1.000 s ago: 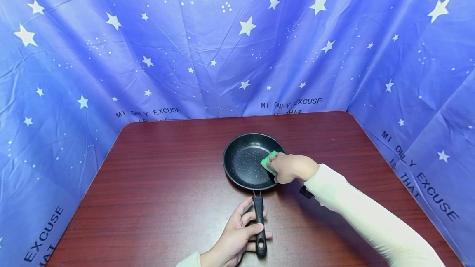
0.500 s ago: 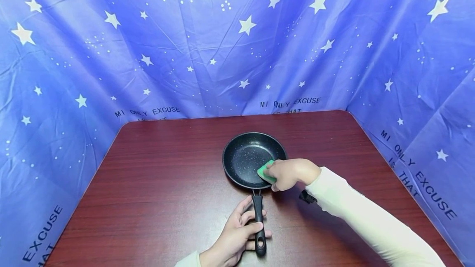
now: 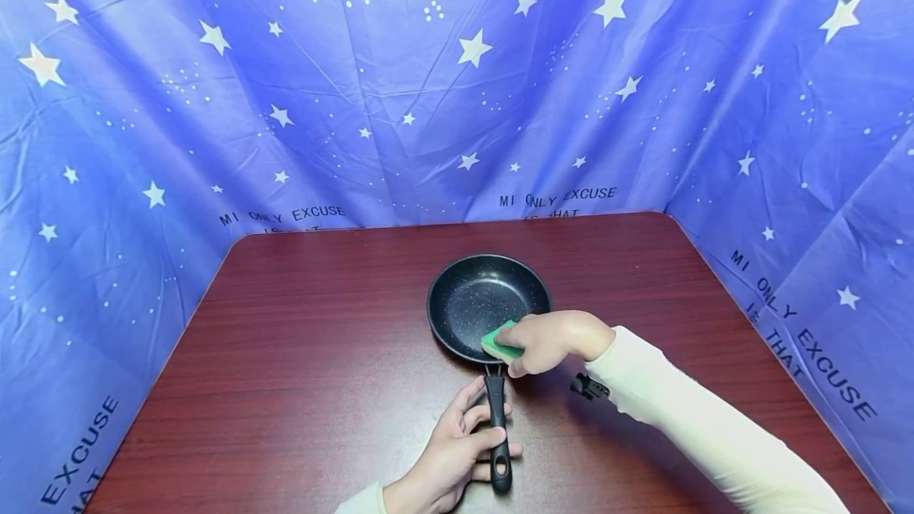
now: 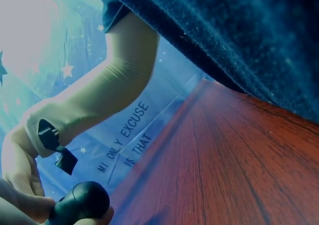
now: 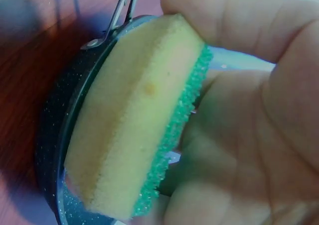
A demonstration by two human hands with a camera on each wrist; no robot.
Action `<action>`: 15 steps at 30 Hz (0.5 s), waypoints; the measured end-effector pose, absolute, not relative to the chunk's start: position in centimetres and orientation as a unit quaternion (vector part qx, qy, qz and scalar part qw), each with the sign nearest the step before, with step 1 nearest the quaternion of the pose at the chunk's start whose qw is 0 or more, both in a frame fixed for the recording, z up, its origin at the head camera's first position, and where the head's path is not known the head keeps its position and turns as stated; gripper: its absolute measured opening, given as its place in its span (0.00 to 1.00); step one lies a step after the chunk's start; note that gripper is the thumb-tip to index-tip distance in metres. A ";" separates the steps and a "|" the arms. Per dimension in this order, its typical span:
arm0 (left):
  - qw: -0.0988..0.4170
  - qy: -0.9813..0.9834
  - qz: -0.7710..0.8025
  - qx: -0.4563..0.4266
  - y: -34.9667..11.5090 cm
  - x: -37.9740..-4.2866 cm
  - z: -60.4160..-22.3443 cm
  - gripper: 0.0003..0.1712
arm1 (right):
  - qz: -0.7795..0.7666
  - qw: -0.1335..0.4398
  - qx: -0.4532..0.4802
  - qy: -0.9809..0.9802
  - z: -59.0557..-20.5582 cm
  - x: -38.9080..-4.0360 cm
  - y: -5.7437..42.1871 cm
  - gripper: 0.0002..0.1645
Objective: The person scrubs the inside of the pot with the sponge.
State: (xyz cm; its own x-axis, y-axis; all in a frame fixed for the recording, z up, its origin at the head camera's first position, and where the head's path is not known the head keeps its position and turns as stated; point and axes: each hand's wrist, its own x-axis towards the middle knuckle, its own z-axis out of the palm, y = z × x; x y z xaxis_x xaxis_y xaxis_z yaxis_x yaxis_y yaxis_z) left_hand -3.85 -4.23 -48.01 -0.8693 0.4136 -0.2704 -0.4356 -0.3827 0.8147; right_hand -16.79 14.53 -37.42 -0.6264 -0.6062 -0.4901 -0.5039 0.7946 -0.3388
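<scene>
A black speckled frying pan (image 3: 471, 304) sits on the table with its handle (image 3: 497, 419) toward the person. My left hand (image 3: 453, 450) holds that handle, thumb on top and fingers beneath; the handle's rounded end (image 4: 89, 197) shows in the left wrist view. Inside the pan, at the near side by the handle, my right hand (image 3: 550, 339) grips a sponge (image 3: 502, 342). The right wrist view shows the sponge's yellow foam (image 5: 134, 105) facing the pan's wall (image 5: 70, 105), its green scouring layer toward the palm (image 5: 239, 140).
The dark red wooden table (image 3: 300, 339) carries the pan. Blue curtains (image 3: 400, 86) with white stars and lettering enclose its back and sides. A black strap piece (image 3: 589, 387) hangs under the right wrist. Dark cloth (image 4: 224, 36) fills the upper left wrist view.
My right hand has slid the sponge from the pan's right side down and left to the near side by the handle. The left hand keeps its hold on the handle.
</scene>
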 end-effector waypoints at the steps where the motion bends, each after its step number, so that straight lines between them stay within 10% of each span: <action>1: 0.255 0.493 0.832 -0.011 -4.2 -3.8 -48.0 0.51 | -0.086 0.302 -0.311 0.897 -37.4 -16.8 14.5 0.33; 15: 0.257 0.496 0.829 -0.014 -4.3 -3.9 -47.9 0.51 | -0.105 0.316 -0.347 0.877 -37.8 -17.7 14.6 0.39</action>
State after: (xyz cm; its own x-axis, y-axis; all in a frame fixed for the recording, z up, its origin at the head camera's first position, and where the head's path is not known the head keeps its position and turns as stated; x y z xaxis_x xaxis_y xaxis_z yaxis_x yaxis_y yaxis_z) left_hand -3.88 -4.27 -47.88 -0.8670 0.4131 -0.2786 -0.4408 -0.3753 0.8154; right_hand -17.65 14.65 -37.82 -0.5592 -0.6755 -0.4807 -0.5423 0.7366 -0.4042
